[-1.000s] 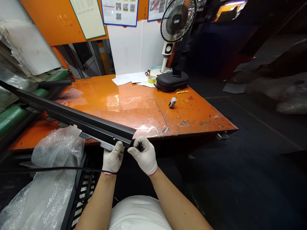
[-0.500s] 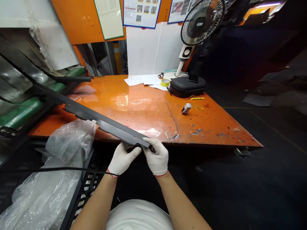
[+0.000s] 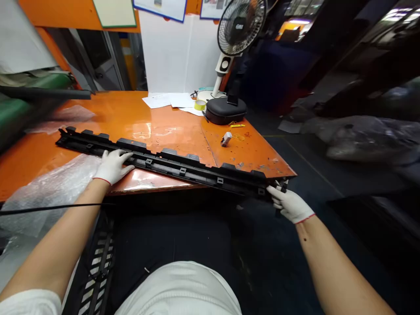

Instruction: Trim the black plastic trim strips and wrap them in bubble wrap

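A long black plastic trim strip (image 3: 170, 167), with raised tabs and small square clips along its length, lies slantwise over the front of the orange table. Its right end juts past the front edge. My left hand (image 3: 113, 167), in a white glove, grips the strip left of its middle, with fingers over it and the thumb at the near side. At the far right end, my gloved right hand (image 3: 290, 204) has its fingers closed on the strip's tip. That tip is partly hidden by the fingers.
Bubble wrap (image 3: 55, 188) hangs over the orange table's (image 3: 177, 124) left front edge. A fan (image 3: 241, 26), black case (image 3: 226, 110), yellow tape roll (image 3: 200, 105) and small white-and-black device (image 3: 226, 139) stand farther back. A black cable (image 3: 52, 209) crosses by my left forearm.
The strip has swung round, turned its clip side up and come down over the table edge. My hands have moved from close together to far apart. The view has shifted right.
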{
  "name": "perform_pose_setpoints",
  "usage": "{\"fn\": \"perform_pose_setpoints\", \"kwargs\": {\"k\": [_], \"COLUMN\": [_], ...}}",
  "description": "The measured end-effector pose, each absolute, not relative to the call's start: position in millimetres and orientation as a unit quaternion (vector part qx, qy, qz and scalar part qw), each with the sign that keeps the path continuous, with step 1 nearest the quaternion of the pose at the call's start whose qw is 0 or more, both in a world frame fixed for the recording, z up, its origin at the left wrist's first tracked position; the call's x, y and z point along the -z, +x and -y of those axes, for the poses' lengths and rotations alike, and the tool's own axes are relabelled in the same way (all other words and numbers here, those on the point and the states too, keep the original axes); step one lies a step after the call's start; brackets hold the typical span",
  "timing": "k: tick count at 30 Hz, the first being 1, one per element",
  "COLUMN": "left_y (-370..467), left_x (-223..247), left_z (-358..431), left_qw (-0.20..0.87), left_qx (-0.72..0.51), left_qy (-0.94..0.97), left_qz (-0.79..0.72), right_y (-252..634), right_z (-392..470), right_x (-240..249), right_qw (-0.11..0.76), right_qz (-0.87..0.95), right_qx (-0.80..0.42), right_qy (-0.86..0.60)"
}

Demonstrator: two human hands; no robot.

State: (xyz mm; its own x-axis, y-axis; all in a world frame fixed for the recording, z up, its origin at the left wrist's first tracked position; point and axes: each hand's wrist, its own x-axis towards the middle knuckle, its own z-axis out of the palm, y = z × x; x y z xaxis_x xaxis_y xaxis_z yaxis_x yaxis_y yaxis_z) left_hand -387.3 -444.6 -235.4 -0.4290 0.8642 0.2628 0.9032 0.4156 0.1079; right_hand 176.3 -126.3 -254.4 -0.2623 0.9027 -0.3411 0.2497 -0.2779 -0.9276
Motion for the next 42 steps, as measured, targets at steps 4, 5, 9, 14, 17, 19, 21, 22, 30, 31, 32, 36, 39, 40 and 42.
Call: {"fn": "perform_pose_setpoints", "kwargs": {"k": [4,5,9,14,17,19,21,22,30,31,32,36,39,40,42], "left_y": [-374,-368,-342,-316,-308,-306,-305,-305,-304,-304,-304,-305,-305,-305,-305], "left_x": [249,252,261,266,267,267,267,266,267,267,267,267,267,267,268], "left_z": [411,406,398,397,398,398,399,399,398,398,398,397,397,397,397], "left_qw": [0.055,0.059,0.077,0.074,0.070,0.066,0.059,0.056,0.052,0.051,0.049,0.045,0.044,0.045,0.047], "left_qx": [0.121,0.126,0.158,0.199,0.205,0.206,0.211,0.214,0.214,0.216,0.218,0.217,0.209,0.208,0.206], "left_qy": [-0.576,-0.574,-0.558,-0.545,-0.548,-0.553,-0.553,-0.551,-0.553,-0.553,-0.551,-0.545,-0.547,-0.547,-0.550], "left_qz": [0.806,0.807,0.811,0.811,0.808,0.805,0.804,0.805,0.804,0.803,0.804,0.808,0.810,0.810,0.808], "right_y": [196,196,183,118,67,38,16,9,2,2,1,-2,-4,-4,-6], "right_z": [113,112,127,193,229,242,247,248,248,248,248,248,249,249,249], "right_x": [244,241,234,237,237,235,234,234,230,228,227,227,229,230,231], "right_qw": [0.336,0.363,0.403,0.275,0.157,0.118,0.107,0.105,0.088,0.087,0.088,0.097,0.098,0.097,0.096], "right_qz": [0.497,0.478,0.444,0.565,0.581,0.582,0.589,0.592,0.592,0.596,0.600,0.616,0.619,0.617,0.614], "right_qx": [-0.513,-0.491,-0.473,-0.581,-0.649,-0.663,-0.661,-0.659,-0.652,-0.647,-0.643,-0.626,-0.623,-0.624,-0.628], "right_qy": [-0.614,-0.631,-0.645,-0.517,-0.466,-0.457,-0.453,-0.453,-0.466,-0.467,-0.468,-0.468,-0.469,-0.469,-0.469]}}
